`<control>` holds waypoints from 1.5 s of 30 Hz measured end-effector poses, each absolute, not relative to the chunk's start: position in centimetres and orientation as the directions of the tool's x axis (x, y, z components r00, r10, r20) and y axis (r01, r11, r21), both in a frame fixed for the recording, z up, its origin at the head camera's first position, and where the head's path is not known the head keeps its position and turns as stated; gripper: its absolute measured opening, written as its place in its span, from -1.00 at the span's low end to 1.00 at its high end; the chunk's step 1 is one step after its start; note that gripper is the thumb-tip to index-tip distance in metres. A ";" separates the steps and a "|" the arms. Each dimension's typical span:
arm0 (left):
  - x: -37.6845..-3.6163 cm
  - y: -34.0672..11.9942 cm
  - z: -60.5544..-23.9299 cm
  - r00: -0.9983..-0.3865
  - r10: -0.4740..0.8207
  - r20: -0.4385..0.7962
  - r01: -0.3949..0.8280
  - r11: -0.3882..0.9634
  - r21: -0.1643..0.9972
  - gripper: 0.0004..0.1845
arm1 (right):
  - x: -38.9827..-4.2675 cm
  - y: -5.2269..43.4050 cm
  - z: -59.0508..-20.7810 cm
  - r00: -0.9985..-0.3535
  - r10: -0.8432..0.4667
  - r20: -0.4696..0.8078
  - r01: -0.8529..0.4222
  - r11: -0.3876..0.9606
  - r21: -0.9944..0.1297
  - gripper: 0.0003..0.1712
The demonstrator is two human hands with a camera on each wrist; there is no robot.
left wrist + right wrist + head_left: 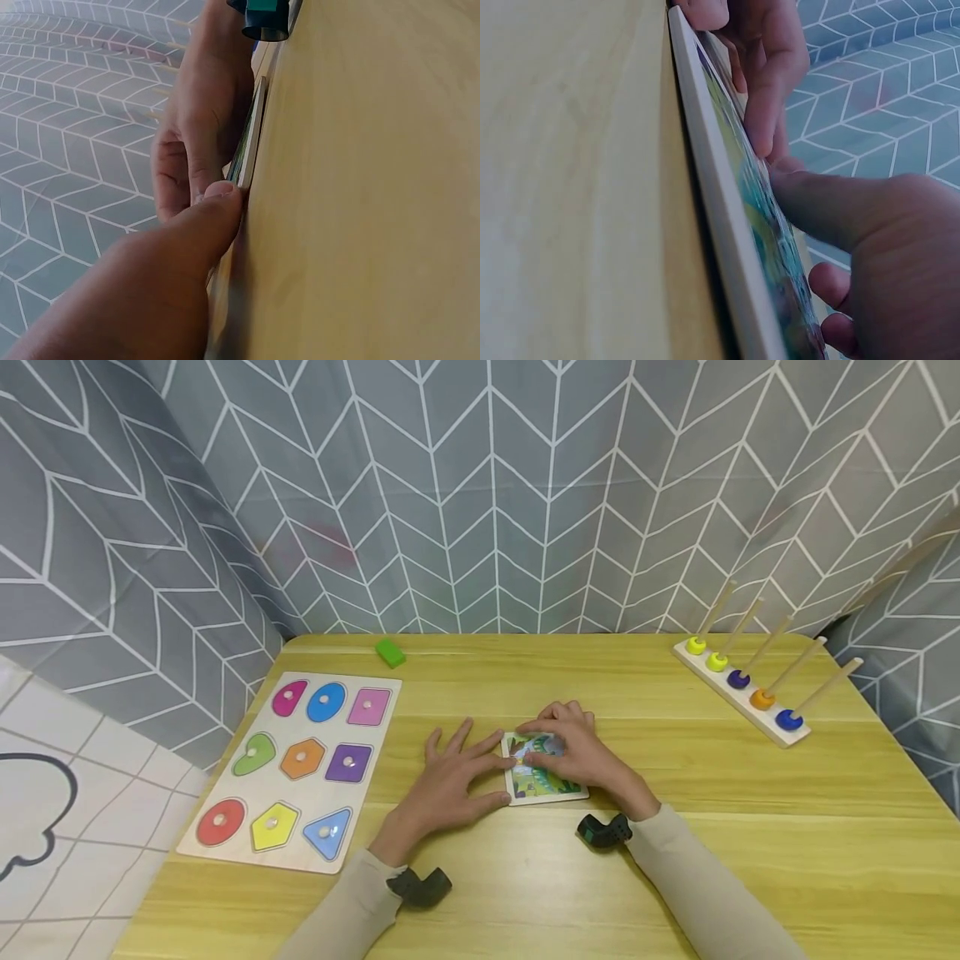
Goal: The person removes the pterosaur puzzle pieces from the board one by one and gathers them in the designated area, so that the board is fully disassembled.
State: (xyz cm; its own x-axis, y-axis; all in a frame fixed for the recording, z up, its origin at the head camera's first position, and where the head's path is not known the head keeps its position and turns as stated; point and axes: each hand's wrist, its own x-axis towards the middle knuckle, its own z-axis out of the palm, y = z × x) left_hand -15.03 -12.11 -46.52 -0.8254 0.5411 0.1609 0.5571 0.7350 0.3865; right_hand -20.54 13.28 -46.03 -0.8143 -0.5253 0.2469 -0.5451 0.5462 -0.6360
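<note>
A small flat picture puzzle [551,783] in a pale frame lies on the table, showing a green and blue scene. My left hand [457,777] spreads its fingers at the puzzle's left side. Its thumb [214,202] touches the near left corner, and the index fingertip reaches onto the picture. From the right, my right hand [573,752] bends over the puzzle. Its thumb [817,199] presses on the picture close to the left index fingertip, while its index finger lies near the far edge. I cannot tell whether the right fingers pinch a piece.
A pale board [288,793] with knobbed coloured shapes lies on the left. One green block [390,652] sits near the back edge. At the back right stands a peg rack [742,693] with coloured rings. A patterned grey curtain [517,493] hangs behind the wooden table [525,893].
</note>
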 end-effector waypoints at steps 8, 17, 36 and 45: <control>-15.1 -12.0 -46.5 -0.824 0.544 0.156 0.557 0.732 0.391 -0.41 | -20.5 13.2 -46.1 -0.808 -0.540 0.235 -0.554 0.559 -0.618 -0.55; -15.0 -12.0 -46.6 -0.821 0.546 0.169 0.565 0.730 0.385 -0.41 | -20.3 13.3 -45.9 -0.800 -0.547 0.245 -0.560 0.537 -0.631 -0.59; -15.0 -11.9 -46.4 -0.832 0.536 0.144 0.545 0.742 0.389 -0.41 | -20.4 13.0 -45.7 -0.792 -0.553 0.258 -0.579 0.545 -0.607 -0.59; -14.9 -11.8 -46.3 -0.828 0.537 0.160 0.553 0.737 0.389 -0.42 | -20.2 13.0 -45.2 -0.791 -0.562 0.242 -0.577 0.550 -0.604 -0.58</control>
State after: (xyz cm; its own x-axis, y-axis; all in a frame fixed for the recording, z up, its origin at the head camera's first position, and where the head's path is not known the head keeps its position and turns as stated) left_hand -14.85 -11.84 -46.30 -0.8284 0.5370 0.1596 0.5527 0.7371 0.3889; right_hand -20.16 13.00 -45.24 -0.7905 -0.5625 0.2423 -0.5765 0.5500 -0.6042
